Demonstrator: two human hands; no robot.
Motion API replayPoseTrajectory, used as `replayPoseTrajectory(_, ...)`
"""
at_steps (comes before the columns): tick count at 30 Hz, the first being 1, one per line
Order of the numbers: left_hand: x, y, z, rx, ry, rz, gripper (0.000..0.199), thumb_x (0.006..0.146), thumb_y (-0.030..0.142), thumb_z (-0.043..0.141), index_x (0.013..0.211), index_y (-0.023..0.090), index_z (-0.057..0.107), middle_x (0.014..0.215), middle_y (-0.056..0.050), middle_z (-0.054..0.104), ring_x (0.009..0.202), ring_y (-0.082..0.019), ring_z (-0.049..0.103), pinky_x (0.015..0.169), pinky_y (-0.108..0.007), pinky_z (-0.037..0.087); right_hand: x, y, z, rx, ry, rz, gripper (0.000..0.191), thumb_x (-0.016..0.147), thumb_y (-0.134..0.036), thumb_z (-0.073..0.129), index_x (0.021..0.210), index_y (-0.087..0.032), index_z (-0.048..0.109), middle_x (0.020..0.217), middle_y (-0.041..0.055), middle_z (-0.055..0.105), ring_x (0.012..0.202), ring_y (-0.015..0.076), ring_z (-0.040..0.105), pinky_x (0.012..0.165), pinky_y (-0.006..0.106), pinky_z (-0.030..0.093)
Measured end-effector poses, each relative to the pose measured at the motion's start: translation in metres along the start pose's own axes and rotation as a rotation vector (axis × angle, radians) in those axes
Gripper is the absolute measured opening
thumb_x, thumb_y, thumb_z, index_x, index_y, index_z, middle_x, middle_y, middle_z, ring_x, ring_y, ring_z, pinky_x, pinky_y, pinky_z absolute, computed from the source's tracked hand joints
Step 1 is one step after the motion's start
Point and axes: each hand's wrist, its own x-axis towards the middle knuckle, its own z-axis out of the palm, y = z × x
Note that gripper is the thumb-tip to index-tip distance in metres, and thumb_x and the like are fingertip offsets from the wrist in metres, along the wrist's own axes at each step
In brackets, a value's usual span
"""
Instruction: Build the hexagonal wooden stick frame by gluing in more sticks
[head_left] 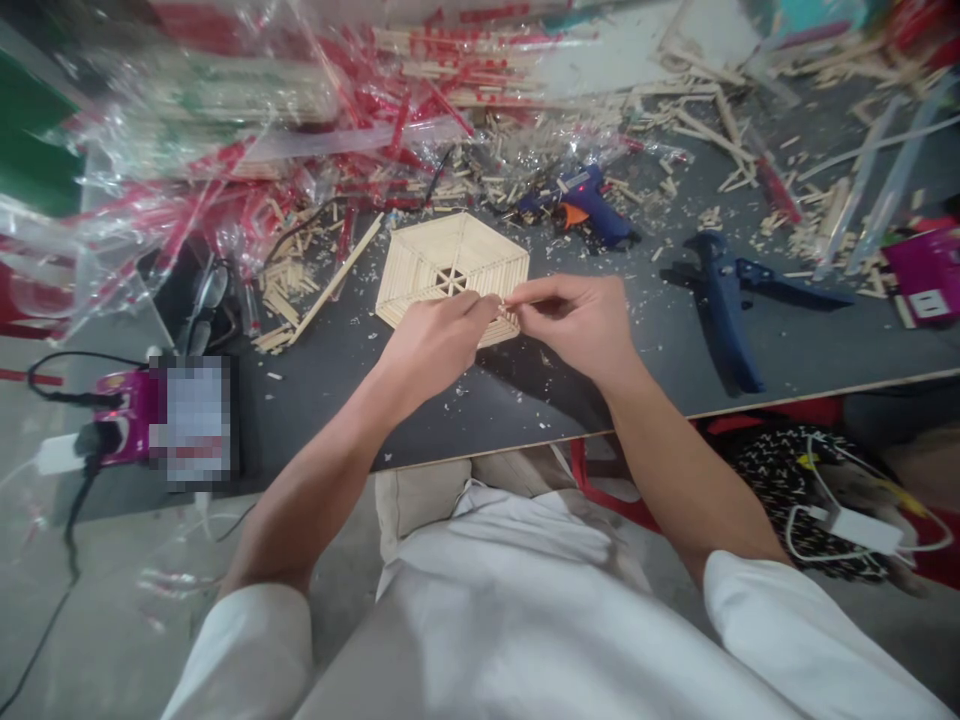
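A hexagonal panel of pale wooden sticks [424, 245], with spokes meeting at a small open centre, is at the middle of the dark tabletop. My left hand [439, 335] lies over its front edge, fingers closed against it and hiding part of that side. From the right, my right hand [574, 315] comes in with thumb and forefinger pinched together at the panel's front right edge. The fingertips of both hands nearly meet there. Something tiny and whitish shows between them, too small to name.
Behind the panel lies a blue glue gun [596, 205] with an orange trigger. Blue-handled cutters [724, 300] rest at right. Loose sticks [337, 280], plastic wrappers [300, 150] and scraps crowd the back. A phone-like device [196, 420] and purple power strip [124, 415] sit at left.
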Motion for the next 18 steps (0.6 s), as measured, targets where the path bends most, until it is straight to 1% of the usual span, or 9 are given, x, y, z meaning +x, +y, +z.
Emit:
replayPoseTrajectory(5, -0.0005, -0.0019, 0.0036, -0.025, -0.009, 0.002, 0.029, 0.103, 0.009, 0.042, 0.115, 0.014, 0.068, 0.093, -0.008, 0.072, 0.079, -0.019, 0.069, 0.065, -0.029, 0.046, -0.0006, 0.0005, -0.0019, 0.014, -0.018, -0.004, 0.017, 0.076, -0.023, 0.072, 0.084, -0.025, 0.087, 0.082, -0.0005, 0.084, 0.074, 0.0189, 0.078, 0.069, 0.032, 0.063)
replayPoseTrajectory(10, 0.0002, 0.0005, 0.0008, 0.004, -0.012, 0.003, 0.031, 0.103, 0.009, 0.042, 0.116, 0.014, 0.069, 0.093, -0.008, 0.073, 0.077, -0.019, 0.069, 0.065, -0.029, 0.045, -0.003, -0.0023, -0.0035, -0.008, -0.015, 0.015, 0.017, 0.078, -0.023, 0.071, 0.083, -0.026, 0.087, 0.082, -0.0006, 0.084, 0.076, 0.0186, 0.078, 0.07, 0.031, 0.063)
replayPoseTrajectory(14, 0.001, 0.0004, 0.0004, 0.02, -0.046, 0.015, 0.032, 0.102, 0.009, 0.043, 0.12, 0.013, 0.069, 0.094, -0.009, 0.074, 0.08, -0.021, 0.071, 0.066, -0.03, 0.045, -0.0029, -0.0025, 0.0, -0.035, -0.019, 0.022, 0.017, 0.08, -0.023, 0.069, 0.085, -0.023, 0.086, 0.079, 0.0015, 0.082, 0.071, 0.0178, 0.075, 0.066, 0.031, 0.06)
replayPoseTrajectory(16, 0.0023, 0.0005, 0.0029, -0.004, -0.055, -0.009, 0.032, 0.104, 0.011, 0.042, 0.121, 0.012, 0.07, 0.096, -0.01, 0.074, 0.081, -0.021, 0.071, 0.067, -0.03, 0.046, -0.0011, -0.0008, -0.0009, -0.044, -0.036, 0.024, 0.018, 0.083, -0.024, 0.069, 0.091, -0.021, 0.085, 0.081, 0.0031, 0.082, 0.071, 0.0176, 0.074, 0.068, 0.031, 0.06)
replayPoseTrajectory(18, 0.0041, 0.0008, 0.0062, -0.053, -0.063, -0.04, 0.031, 0.107, 0.014, 0.043, 0.122, 0.012, 0.07, 0.098, -0.011, 0.075, 0.081, -0.022, 0.072, 0.069, -0.031, 0.048, 0.0008, 0.0013, -0.0091, -0.043, -0.088, -0.004, 0.026, 0.086, -0.026, 0.071, 0.109, -0.021, 0.083, 0.093, 0.0045, 0.083, 0.08, 0.0189, 0.076, 0.076, 0.034, 0.063)
